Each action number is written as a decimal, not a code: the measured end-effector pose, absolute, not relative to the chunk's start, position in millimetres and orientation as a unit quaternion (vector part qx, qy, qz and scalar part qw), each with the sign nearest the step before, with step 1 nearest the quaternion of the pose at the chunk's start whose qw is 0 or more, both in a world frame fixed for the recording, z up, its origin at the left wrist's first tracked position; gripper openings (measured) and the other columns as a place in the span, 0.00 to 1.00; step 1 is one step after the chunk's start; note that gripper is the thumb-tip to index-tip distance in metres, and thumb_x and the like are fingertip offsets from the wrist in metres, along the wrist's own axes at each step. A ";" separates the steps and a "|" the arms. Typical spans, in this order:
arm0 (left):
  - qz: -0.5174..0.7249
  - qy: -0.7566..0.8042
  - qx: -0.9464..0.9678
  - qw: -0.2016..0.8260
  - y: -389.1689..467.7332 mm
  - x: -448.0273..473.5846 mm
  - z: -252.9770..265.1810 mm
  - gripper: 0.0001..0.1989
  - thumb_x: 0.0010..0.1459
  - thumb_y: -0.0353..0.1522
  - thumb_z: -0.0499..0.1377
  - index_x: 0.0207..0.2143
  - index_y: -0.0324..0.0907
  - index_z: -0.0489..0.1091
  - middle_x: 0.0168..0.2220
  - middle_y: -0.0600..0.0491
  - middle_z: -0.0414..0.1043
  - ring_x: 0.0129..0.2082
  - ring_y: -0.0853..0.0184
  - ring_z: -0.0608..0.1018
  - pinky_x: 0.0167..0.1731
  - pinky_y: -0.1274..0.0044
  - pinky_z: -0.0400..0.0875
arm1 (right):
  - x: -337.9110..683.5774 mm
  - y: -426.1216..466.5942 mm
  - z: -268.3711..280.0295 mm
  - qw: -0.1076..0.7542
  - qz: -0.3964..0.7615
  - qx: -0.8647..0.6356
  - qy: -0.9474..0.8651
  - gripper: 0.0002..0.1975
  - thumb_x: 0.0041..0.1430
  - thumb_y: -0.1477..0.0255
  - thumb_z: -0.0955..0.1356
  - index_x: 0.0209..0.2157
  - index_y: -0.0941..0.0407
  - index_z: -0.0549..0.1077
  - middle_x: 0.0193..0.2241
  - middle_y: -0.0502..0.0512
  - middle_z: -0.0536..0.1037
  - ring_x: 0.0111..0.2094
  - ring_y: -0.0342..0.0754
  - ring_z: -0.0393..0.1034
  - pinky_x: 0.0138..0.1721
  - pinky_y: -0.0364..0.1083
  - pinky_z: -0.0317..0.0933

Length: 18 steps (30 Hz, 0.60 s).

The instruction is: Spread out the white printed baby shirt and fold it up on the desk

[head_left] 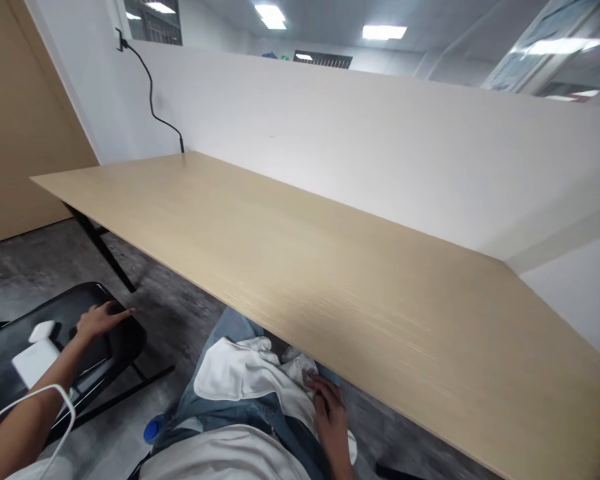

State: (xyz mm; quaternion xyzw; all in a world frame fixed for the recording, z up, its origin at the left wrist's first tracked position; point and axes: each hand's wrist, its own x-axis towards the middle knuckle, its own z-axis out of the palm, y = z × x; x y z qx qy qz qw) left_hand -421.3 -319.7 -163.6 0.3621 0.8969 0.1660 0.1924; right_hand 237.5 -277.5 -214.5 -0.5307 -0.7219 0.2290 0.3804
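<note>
My left hand (99,321) reaches down over the black chair (87,293) at the lower left. Its thumb points out to the right and its fingers lie over something dark whose outline blends into the seat. A white rectangular box-like item (35,363) and a small white piece (42,331) lie on the seat beside my forearm. On my lap a white cloth (240,373) is spread and bunched up under the table's edge. My right hand (330,410) rests at the cloth's right side, with its fingers bent together on a fold; the fingertips are partly hidden.
A long wooden table (280,240) stretches across in front of me, against a white partition (370,147). A black cable (151,93) hangs down at its far left corner. A white cable (63,393) loops over my left forearm. A blue cap (153,429) shows near the floor.
</note>
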 end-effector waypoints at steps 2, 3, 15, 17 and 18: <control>0.275 0.807 0.428 0.300 -304.0 -386.6 -164.5 0.37 0.47 0.59 0.64 0.44 0.36 0.76 0.42 0.49 0.80 0.53 0.51 0.76 0.56 0.67 0.67 | 235.9 -278.1 -201.3 0.356 0.247 -0.527 -0.731 0.15 0.65 0.66 0.64 0.39 0.52 0.83 0.48 0.61 0.81 0.50 0.58 0.75 0.53 0.58 0.69; 0.316 0.746 0.467 0.354 -296.6 -365.2 -165.1 0.37 0.47 0.60 0.64 0.44 0.37 0.77 0.44 0.49 0.80 0.51 0.54 0.78 0.55 0.70 0.68 | 235.6 -278.4 -195.1 0.340 0.256 -0.524 -0.738 0.14 0.64 0.65 0.65 0.40 0.52 0.83 0.49 0.61 0.81 0.51 0.58 0.75 0.54 0.58 0.69; 0.276 0.562 0.700 0.344 -259.3 -160.9 -171.9 0.18 0.57 0.44 0.65 0.46 0.44 0.80 0.43 0.48 0.78 0.41 0.61 0.79 0.41 0.74 0.69 | 248.6 -291.5 -177.3 0.356 0.277 -0.479 -0.753 0.10 0.66 0.67 0.68 0.38 0.54 0.82 0.41 0.60 0.81 0.42 0.51 0.79 0.43 0.44 0.73; 0.269 0.564 0.705 0.335 -257.6 -153.1 -175.4 0.13 0.58 0.40 0.64 0.41 0.43 0.81 0.41 0.49 0.77 0.41 0.60 0.79 0.43 0.74 0.69 | 247.8 -293.5 -170.9 0.368 0.269 -0.477 -0.752 0.10 0.67 0.68 0.67 0.37 0.55 0.81 0.38 0.59 0.81 0.39 0.49 0.79 0.41 0.43 0.72; 0.268 0.565 0.705 0.335 -257.1 -151.2 -175.9 0.12 0.59 0.40 0.63 0.39 0.43 0.80 0.40 0.49 0.77 0.40 0.61 0.79 0.42 0.74 0.68 | 247.2 -294.9 -166.4 0.375 0.263 -0.474 -0.752 0.10 0.67 0.68 0.67 0.36 0.55 0.80 0.37 0.58 0.81 0.39 0.49 0.79 0.40 0.42 0.72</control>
